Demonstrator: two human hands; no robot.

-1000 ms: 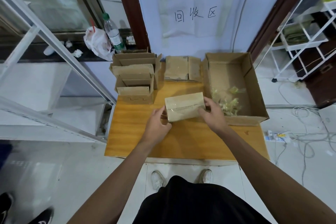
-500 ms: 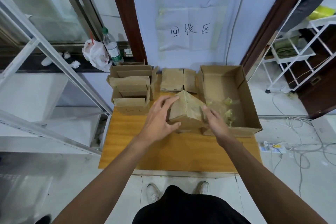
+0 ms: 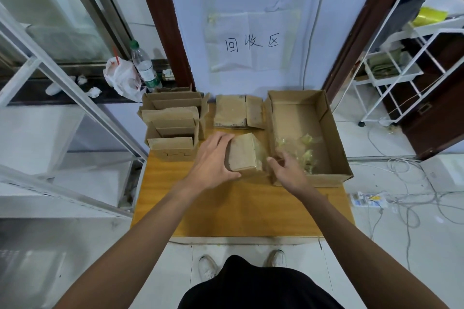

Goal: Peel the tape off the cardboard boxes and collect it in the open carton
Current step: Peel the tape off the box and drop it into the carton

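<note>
A small taped cardboard box [image 3: 243, 154] stands on the wooden table [image 3: 241, 208], turned on end. My left hand [image 3: 213, 160] grips its left side, fingers over the top and thumb at the bottom. My right hand [image 3: 286, 168] is just right of the box, pinching a strip of clear tape [image 3: 263, 155] that runs from the box's right face. Right behind that hand lies the open carton [image 3: 334, 133] with crumpled tape pieces [image 3: 306, 150] inside.
A stack of opened small boxes [image 3: 173, 123] fills the table's back left. Two flat taped boxes [image 3: 238, 111] lie at the back middle. A water bottle [image 3: 144, 66] and plastic bag [image 3: 121, 79] sit on the ledge behind. Cables [image 3: 401, 198] trail on the floor at right.
The box was turned from lying flat to standing on end and shifted toward the carton. My left hand moved onto its side; my right hand shifted to the right face, pulling tape.
</note>
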